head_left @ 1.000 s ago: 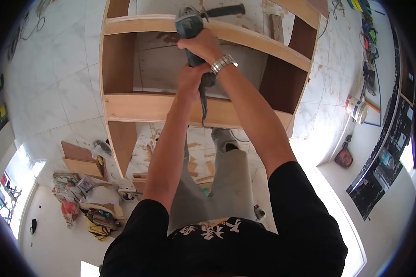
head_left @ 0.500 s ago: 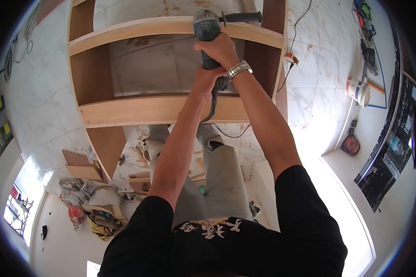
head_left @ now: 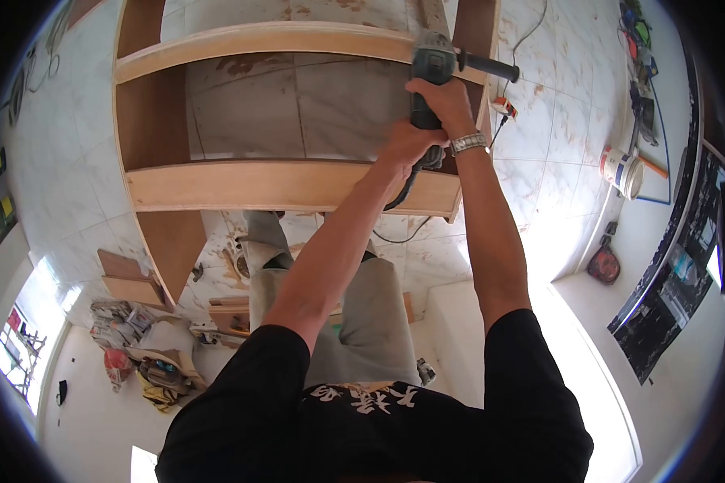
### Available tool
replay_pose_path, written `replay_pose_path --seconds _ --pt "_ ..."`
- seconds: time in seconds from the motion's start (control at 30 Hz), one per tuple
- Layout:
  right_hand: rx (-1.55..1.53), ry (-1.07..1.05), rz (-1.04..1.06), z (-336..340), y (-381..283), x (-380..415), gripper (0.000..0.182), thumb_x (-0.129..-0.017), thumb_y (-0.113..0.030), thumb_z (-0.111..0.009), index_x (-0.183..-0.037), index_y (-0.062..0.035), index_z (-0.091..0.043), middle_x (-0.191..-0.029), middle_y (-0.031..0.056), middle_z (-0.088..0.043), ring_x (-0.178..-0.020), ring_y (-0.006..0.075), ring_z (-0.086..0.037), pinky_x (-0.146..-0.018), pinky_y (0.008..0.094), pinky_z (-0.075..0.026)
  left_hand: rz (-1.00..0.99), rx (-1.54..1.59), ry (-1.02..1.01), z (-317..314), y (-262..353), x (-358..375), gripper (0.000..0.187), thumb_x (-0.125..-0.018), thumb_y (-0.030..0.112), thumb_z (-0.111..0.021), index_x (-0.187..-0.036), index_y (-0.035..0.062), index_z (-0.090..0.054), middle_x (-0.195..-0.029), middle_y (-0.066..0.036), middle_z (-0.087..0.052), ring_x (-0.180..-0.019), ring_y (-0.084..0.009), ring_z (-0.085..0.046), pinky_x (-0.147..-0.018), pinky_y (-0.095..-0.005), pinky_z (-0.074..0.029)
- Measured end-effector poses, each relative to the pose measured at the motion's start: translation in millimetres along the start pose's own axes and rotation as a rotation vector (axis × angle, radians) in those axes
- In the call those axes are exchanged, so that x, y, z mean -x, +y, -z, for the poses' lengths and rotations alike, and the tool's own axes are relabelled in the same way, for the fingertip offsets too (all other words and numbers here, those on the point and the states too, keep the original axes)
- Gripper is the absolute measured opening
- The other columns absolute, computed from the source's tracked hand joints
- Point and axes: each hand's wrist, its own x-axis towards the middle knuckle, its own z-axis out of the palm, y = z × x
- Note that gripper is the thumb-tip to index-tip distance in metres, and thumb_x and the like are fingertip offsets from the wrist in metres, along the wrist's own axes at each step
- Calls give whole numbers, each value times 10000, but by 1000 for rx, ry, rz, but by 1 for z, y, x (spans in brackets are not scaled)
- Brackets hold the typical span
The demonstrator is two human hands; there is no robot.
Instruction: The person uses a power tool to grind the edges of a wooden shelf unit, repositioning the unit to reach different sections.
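Note:
An angle grinder [head_left: 433, 63] with a dark green body and black side handle lies over the right part of the middle wooden rail [head_left: 266, 42]. My right hand [head_left: 449, 105], with a metal watch at the wrist, wraps round its body just behind the head. Further back, my left hand [head_left: 411, 146] is closed on the rear end, where the black cord hangs down. The side handle points right, with no hand on it. The grinder's underside and disc are hidden. Both rails belong to a wooden cabinet frame, its near rail [head_left: 258, 187] running below my hands.
Marble-look tiles [head_left: 532, 177] with brown smears surround the frame. A white bucket [head_left: 622, 171] lies on its side at right, and an orange socket block [head_left: 503, 107] sits by the frame. Bags and tools [head_left: 157, 354] are piled at lower left, near some boards [head_left: 137, 286].
Both hands have carried the angle grinder to the right along the middle rail, toward the frame's right side. The grip looks the same.

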Motion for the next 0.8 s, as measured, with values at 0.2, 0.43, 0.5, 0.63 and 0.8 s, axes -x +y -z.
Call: replay_pose_path --seconds 0.2,0.43,0.5,0.63,0.8 --pt "-130 -74 -20 9 -10 10 519 -653 -348 -886 -964 45 -753 -926 151 -753 -801 245 -729 -743 378 -573 -40 -21 40 -2 -1 3 264 -691 66 -788 -933 15 -697 -808 -82 -707 -697 -181 -680 -610 -338 -528" --pt "-189 -210 96 -4 -21 -6 383 -735 -266 -858 -951 23 -731 -822 78 -718 -677 168 -671 -634 314 -546 -149 56 158 1 -2 -6 300 -647 74 -820 -921 23 -709 -809 -58 -706 -704 -155 -664 -642 -309 -514" --pt "-212 -186 42 5 -15 -11 359 -744 -242 -855 -955 18 -726 -817 76 -715 -677 171 -675 -635 315 -549 -101 -19 160 -5 -7 -14 325 -626 82 -836 -921 29 -712 -831 -53 -709 -725 -155 -660 -667 -310 -515" --pt "-222 -143 -8 24 -9 1 336 -752 -220 -857 -957 11 -726 -817 76 -716 -682 177 -683 -642 316 -556 -86 -79 143 -22 -16 -21 363 -595 99 -860 -925 44 -720 -869 -47 -714 -760 -157 -654 -697 -325 -523" --pt "-49 -182 203 -5 -30 0 371 -744 -264 -864 -937 28 -742 -838 77 -724 -708 158 -671 -671 314 -538 -213 102 228 -4 -15 -9 338 -626 83 -852 -933 26 -721 -847 -50 -714 -718 -155 -653 -663 -320 -526"
